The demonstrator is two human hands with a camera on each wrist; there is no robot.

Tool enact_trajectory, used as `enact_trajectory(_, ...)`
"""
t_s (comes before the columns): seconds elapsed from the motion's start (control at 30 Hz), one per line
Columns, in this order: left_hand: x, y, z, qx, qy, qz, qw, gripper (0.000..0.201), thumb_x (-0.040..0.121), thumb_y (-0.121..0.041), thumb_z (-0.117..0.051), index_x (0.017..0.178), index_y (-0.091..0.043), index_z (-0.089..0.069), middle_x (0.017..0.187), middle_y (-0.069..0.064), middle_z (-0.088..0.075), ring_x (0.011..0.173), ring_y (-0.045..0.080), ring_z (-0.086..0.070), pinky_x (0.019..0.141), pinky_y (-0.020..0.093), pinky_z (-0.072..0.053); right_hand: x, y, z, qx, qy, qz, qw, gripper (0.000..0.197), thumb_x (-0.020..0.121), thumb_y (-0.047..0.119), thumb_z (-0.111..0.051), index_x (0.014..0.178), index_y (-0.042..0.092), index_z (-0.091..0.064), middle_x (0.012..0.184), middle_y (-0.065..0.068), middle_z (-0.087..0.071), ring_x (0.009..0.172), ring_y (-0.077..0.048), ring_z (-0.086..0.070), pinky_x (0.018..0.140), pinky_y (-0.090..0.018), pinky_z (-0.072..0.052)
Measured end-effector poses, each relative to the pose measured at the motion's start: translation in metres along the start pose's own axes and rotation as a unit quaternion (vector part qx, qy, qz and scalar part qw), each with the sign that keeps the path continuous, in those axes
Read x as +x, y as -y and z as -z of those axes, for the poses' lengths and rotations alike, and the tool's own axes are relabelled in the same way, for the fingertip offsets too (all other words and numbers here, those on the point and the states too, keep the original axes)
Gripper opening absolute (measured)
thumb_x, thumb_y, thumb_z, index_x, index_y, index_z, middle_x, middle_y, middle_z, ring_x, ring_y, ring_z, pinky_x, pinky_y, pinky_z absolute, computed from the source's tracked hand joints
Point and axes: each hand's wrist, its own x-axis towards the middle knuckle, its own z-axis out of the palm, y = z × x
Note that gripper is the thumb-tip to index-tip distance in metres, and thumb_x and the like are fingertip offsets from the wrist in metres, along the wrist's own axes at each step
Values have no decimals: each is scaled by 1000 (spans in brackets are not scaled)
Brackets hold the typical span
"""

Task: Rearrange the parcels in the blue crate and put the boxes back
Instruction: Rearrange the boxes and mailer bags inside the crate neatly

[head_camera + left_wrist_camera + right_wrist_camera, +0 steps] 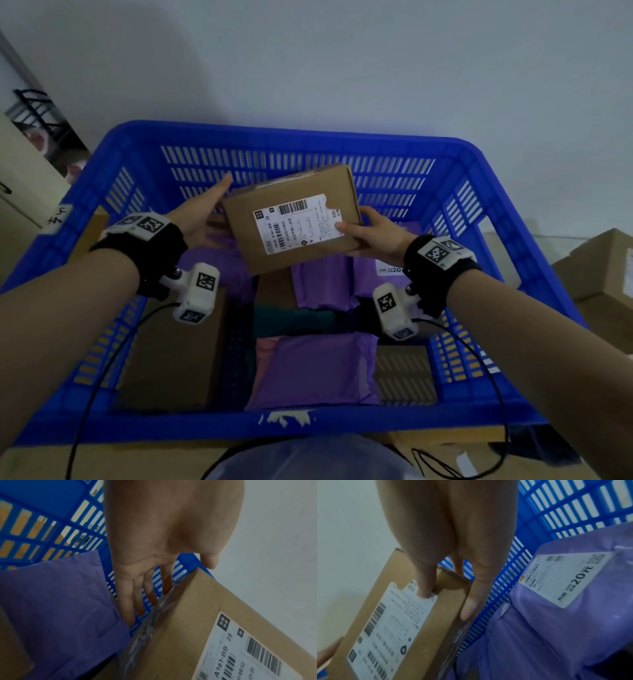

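A brown cardboard box with a white shipping label hangs tilted over the back half of the blue slotted crate, carried between both hands. My left hand lies against its left side with straight fingers and the thumb by the top corner. My right hand pinches the right end, thumb on the label and fingers down the side face. Purple mailer parcels lie below on the crate floor, also seen beside the box.
Inside the crate a larger brown box lies at the left, a teal parcel in the middle and a flat cardboard piece at the right front. More cardboard boxes stand outside to the right. A pale wall rises behind the crate.
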Motion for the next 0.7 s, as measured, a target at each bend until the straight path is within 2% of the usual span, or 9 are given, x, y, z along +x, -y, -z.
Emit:
enact_trajectory(0.07, -4, 3, -8, -7, 28, -2, 1000, 82, 58, -78, -58, 115, -20, -59, 137, 29, -46, 113, 42, -57, 90, 49, -46, -1, -7, -3, -24, -26, 0, 999, 51, 88, 26, -65, 132, 10, -45, 116, -8, -61, 86, -19, -64, 67, -32, -61)
enact_trajectory(0.17, 1, 12, -13, 42, 23, -19, 999, 99, 35, -68, -78, 120, -22, -60, 123, 12, -63, 102, 27, -63, 80, 39, -52, -2, -14, -10, -49, -40, -18, 998, 46, 89, 32, -62, 122, 1, -52, 100, -7, -60, 77, -20, -63, 61, -34, -60)
enact_trajectory(0.2, 6, 16, -13, 66, 11, -22, 998, 95, 38, -63, -82, 122, -22, -61, 122, 6, -65, 104, 24, -63, 84, 40, -53, -2, -16, -12, -53, -38, -31, 997, 48, 89, 34, -61, 122, 0, -52, 104, -9, -59, 82, -23, -63, 61, -35, -60)
enact_trajectory(0.27, 15, 22, -15, 87, -21, -15, 996, 75, 60, -49, -82, 124, -17, -60, 122, 4, -65, 109, 24, -61, 92, 43, -50, -2, -20, -15, -54, -32, -57, 996, 51, 90, 36, -59, 125, 1, -49, 113, -12, -55, 95, -29, -61, 58, -36, -60)
enact_trajectory(0.37, 23, 29, -21, 88, -29, 11, 996, 54, 78, -35, -74, 122, -9, -58, 118, 7, -65, 103, 24, -61, 87, 41, -49, -1, -27, -16, -37, -19, -83, 996, 50, 92, 35, -57, 129, 4, -44, 122, -14, -53, 103, -33, -58, 55, -39, -59)
enact_trajectory(0.4, 24, 31, -23, 95, -29, 15, 995, 50, 80, -33, -72, 122, -9, -58, 115, 7, -64, 97, 22, -61, 83, 39, -49, 0, -28, -16, -36, -19, -93, 995, 50, 92, 35, -57, 129, 5, -42, 123, -15, -52, 99, -35, -59, 54, -40, -59)
enact_trajectory(0.47, 28, 35, -27, 103, -28, 19, 994, 50, 80, -32, -73, 121, -9, -60, 114, 6, -65, 92, 19, -60, 74, 35, -48, 0, -30, -14, -48, -26, -122, 991, 53, 92, 36, -57, 130, 7, -36, 120, -16, -49, 78, -35, -63, 53, -40, -58)
enact_trajectory(0.57, 32, 40, -32, 111, -22, 26, 993, 49, 80, -25, -73, 123, -7, -60, 116, 9, -65, 97, 23, -60, 68, 31, -47, 1, -33, -9, -66, -17, -161, 985, 53, 92, 38, -56, 131, 10, -33, 116, -17, -48, 62, -32, -63, 53, -39, -58)
enact_trajectory(0.7, 39, 47, -34, 144, 7, 32, 989, 57, 74, -21, -78, 126, -8, -59, 124, 9, -64, 109, 25, -62, 90, 38, -50, 2, -36, -3, -104, -12, -176, 979, 48, 90, 37, -59, 125, 10, -39, 97, -14, -55, 65, -33, -64, 61, -43, -58)
